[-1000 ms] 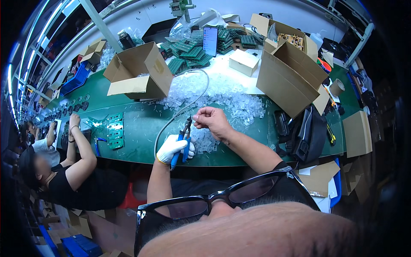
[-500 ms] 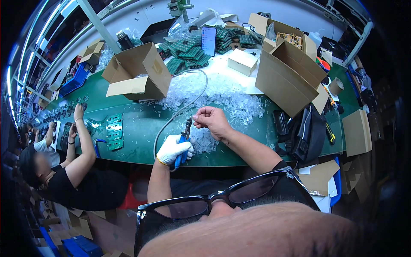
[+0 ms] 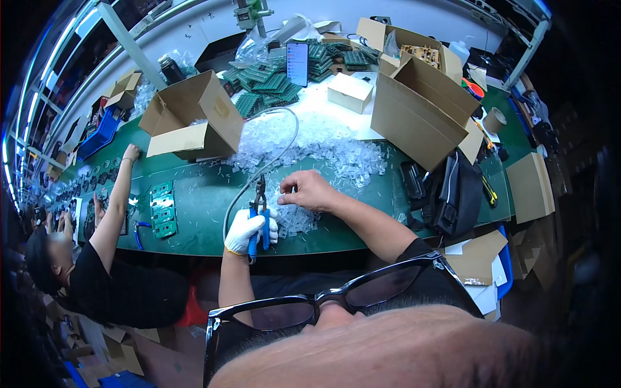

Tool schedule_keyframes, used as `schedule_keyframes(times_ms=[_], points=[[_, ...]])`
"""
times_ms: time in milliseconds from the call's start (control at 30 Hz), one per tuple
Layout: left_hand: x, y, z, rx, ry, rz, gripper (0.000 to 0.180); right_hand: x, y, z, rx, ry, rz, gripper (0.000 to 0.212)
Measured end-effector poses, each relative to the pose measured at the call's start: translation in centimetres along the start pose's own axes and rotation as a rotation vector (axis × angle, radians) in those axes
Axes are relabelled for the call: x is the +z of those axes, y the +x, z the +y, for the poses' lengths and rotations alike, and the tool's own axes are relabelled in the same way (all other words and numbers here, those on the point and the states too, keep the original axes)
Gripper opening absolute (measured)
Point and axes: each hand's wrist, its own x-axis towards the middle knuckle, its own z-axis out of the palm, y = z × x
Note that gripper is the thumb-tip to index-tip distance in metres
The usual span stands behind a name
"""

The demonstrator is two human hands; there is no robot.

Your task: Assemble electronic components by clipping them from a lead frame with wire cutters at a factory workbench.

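In a white glove, my left hand (image 3: 240, 234) is wrapped round a pair of blue-handled pliers (image 3: 261, 199). Their dark jaws point away from me and the handles stand apart. My bare right hand (image 3: 310, 191) is just right of the pliers, its fingers curled and thumb close to them. Anything pinched there is too small to make out. Below that hand lies a small heap of clear plastic pieces (image 3: 296, 221). A much larger pile of clear plastic pieces (image 3: 310, 139) spreads beyond both hands. A grey hose (image 3: 295, 132) curves over it and down beside my left hand.
Open cardboard boxes (image 3: 194, 116) (image 3: 424, 107) flank the large pile. Behind it are stacked green circuit boards (image 3: 268, 84), an upright phone (image 3: 297, 64) and a white box (image 3: 350, 92). A black bag (image 3: 456, 197) lies right. At left, a co-worker's arm (image 3: 116, 200) reaches over the green table.
My right hand has moved away from the plier jaws, down toward the small heap. The pliers point straighter ahead with handles wider apart. The co-worker's arm is stretched farther out. The whole view has shifted slightly.
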Motion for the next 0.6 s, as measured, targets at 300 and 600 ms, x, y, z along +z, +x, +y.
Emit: schedule_keyframes(times_ms=[300, 600], points=[[0.2, 0.2, 0.2, -0.002, 0.009, -0.014, 0.061, -4.0, 1.6, 4.6, 0.019, -0.536, 0.389, 0.017], [0.2, 0.1, 0.2, -0.014, 0.037, -0.019, 0.065, -3.9, 1.9, 5.6, 0.114, -0.653, 0.3, 0.022]])
